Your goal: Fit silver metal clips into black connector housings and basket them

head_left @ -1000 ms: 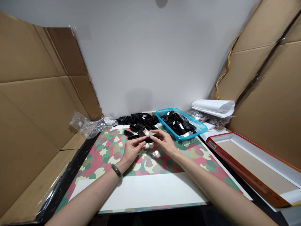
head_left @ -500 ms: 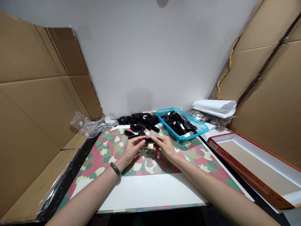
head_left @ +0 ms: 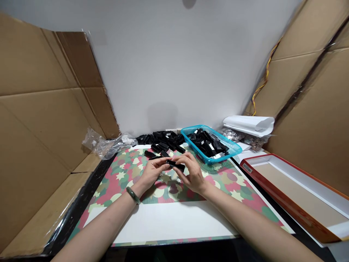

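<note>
Black connector point(head_left: 176, 166) sits between the two hands, just in front of the blue plastic basket point(head_left: 191, 146), and appears to be held up off the camouflage-patterned mat point(head_left: 122, 171). Its long axis runs roughly side to side, tilted so that its left end lies farther from the person and its right end nearer. The left hand point(head_left: 152, 171) is the closer of the two to the left end: its grip is narrow, with thumb and fingertips pinching that end. The right hand point(head_left: 193, 174) curves over the right end in a narrow grip, its fingers arched above the connector. Whether those fingers press on it or only sit just beside it is hard to tell from this view.

A green bangle point(head_left: 133, 195) circles the left wrist. Loose black connectors point(head_left: 154, 154) lie on the mat just left of the basket, and beyond them, also left of the basket, stands a heaped pile of black connectors point(head_left: 163, 137), while more fill the basket itself. Further left of the basket lies a clear plastic bag point(head_left: 107, 147). Behind and to its right rests a white paper roll point(head_left: 249, 123), and farther right, a red-edged tray point(head_left: 272, 196).
</note>
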